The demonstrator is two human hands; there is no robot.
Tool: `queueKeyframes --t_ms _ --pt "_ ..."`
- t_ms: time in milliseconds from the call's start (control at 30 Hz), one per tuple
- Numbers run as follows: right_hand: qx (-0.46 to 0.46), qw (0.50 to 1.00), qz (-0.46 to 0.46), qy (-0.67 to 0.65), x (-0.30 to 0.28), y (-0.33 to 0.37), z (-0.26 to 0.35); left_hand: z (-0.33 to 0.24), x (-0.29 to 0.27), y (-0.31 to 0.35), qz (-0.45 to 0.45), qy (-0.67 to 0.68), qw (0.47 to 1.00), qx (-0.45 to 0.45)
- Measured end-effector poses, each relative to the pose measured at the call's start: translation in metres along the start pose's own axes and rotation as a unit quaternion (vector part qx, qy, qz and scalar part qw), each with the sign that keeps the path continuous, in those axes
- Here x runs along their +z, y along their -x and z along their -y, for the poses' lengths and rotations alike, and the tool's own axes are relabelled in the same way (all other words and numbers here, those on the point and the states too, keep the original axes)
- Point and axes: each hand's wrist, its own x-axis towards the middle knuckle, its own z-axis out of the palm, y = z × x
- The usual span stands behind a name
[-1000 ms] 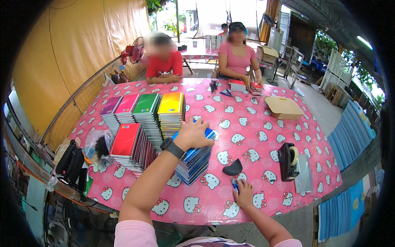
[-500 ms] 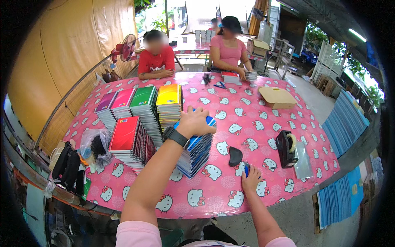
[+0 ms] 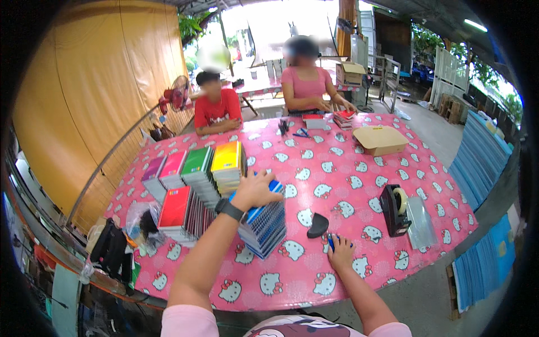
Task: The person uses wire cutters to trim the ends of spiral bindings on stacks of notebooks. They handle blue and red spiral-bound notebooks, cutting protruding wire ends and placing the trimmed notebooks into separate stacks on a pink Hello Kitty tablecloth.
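Note:
My left hand (image 3: 259, 190) lies over the top of a stack of blue spiral notebooks (image 3: 263, 227), its fingers spread across the top cover. The stack leans a little, its layers offset. Low on the table, my right hand (image 3: 341, 253) is closed around a small blue tool (image 3: 333, 241), mostly hidden by the fingers. Just beyond that hand lies a black rounded piece (image 3: 318, 225). Left of the blue stack stand red notebooks (image 3: 175, 206), with purple (image 3: 154, 168), pink (image 3: 173, 163), green (image 3: 196, 160) and yellow (image 3: 227, 156) stacks behind.
A black tape dispenser (image 3: 395, 210) and a clear plastic sheet (image 3: 422, 222) lie at the right, below an open cardboard box (image 3: 382, 140). Two people sit across the table (image 3: 314, 281); one handles red booklets (image 3: 343, 117). A plastic bag (image 3: 140, 222) and black bag (image 3: 109, 247) are at the left.
The head view has shifted, so the table sits lower in the picture. My hands stay at the blue stack and the blue tool. The co-worker's hands have moved apart, and red booklets show between them.

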Motion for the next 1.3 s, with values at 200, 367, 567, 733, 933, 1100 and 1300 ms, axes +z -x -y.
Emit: queueKeyframes --t_ms 200,367,567,733,933,1100,1300 --pt "-0.068 0.997 0.018 -0.04 -0.008 -0.008 -0.006 -0.003 -0.007 0.0 0.008 0.026 1.0 0.003" --pt "-0.12 0.992 0.0 -0.05 -0.009 -0.012 -0.015 -0.011 -0.003 0.001 -0.017 0.008 1.0 0.003" --pt "-0.187 0.978 0.033 -0.092 -0.009 -0.018 -0.03 -0.009 -0.005 0.001 -0.009 0.018 1.0 0.0" --pt "-0.169 0.975 0.056 -0.134 -0.007 -0.019 -0.026 -0.005 -0.005 0.002 -0.004 0.016 1.0 -0.002" --pt "-0.113 0.993 0.038 -0.019 -0.013 -0.017 -0.022 -0.005 -0.003 0.0 -0.001 0.02 1.0 -0.001" --pt "-0.11 0.989 0.096 -0.025 -0.009 -0.023 -0.022 -0.005 -0.001 -0.001 0.011 0.019 1.0 -0.009" --pt "-0.087 0.981 0.136 -0.111 -0.014 -0.035 -0.025 -0.006 0.0 -0.003 -0.016 0.005 1.0 0.002"
